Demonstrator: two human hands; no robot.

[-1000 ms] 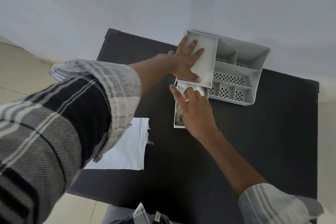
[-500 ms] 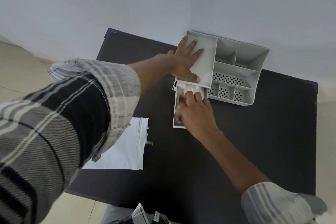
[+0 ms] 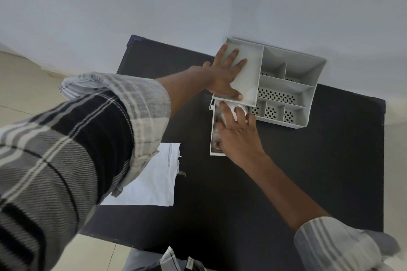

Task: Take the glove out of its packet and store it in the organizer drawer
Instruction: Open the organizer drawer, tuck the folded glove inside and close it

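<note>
A grey plastic organizer (image 3: 293,66) stands at the far edge of the black table (image 3: 308,171). My left hand (image 3: 226,75) lies flat, fingers spread, on its solid top panel. The drawer (image 3: 211,136) is pulled out toward me below that panel. My right hand (image 3: 237,134) lies palm down in the drawer with fingers spread, pressing on the pale translucent glove (image 3: 220,110), which shows only around my fingers. The torn white packet (image 3: 152,180) lies flat on the table to the left, partly under my left sleeve.
The organizer's right side has several open compartments (image 3: 277,94) with perforated floors. A pale wall runs right behind the organizer. Tiled floor shows left of the table. A bit of checked cloth (image 3: 169,259) sits at the table's near edge.
My right hand has slid a little deeper into the drawer, its fingers spreading over the glove. My left hand has stayed on the organizer's top.
</note>
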